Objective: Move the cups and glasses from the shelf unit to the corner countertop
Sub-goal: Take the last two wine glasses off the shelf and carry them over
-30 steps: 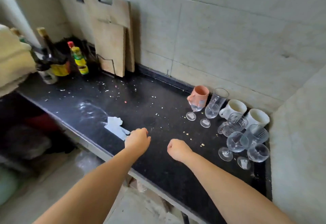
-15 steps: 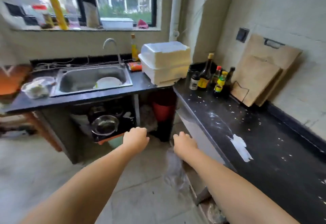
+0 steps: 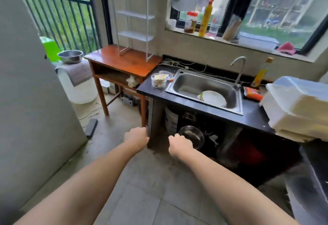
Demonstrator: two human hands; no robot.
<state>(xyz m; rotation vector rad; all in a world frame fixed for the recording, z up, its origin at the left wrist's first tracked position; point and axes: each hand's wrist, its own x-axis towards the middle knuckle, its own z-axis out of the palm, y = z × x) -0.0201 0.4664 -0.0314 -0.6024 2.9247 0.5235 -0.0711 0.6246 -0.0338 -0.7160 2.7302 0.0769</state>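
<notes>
A white wire shelf unit (image 3: 135, 16) stands on a brown wooden table (image 3: 124, 61) at the back left; the shelves I can see hold nothing. My left hand (image 3: 135, 138) and my right hand (image 3: 180, 144) are both closed in fists with nothing in them, stretched out low over the floor in front of the sink counter. No cups or glasses are in view, and the corner countertop is out of the frame.
A steel sink (image 3: 205, 90) with a white plate sits in a black counter (image 3: 195, 106). A white lidded box (image 3: 298, 107) is at right. A grey panel (image 3: 26, 91) fills the left side. Bottles line the window sill (image 3: 205, 19). Pots sit under the counter.
My view has swung left, away from the corner countertop with its cups and glasses, past the sink, to the shelf unit. Both hands stay fisted and hold nothing.
</notes>
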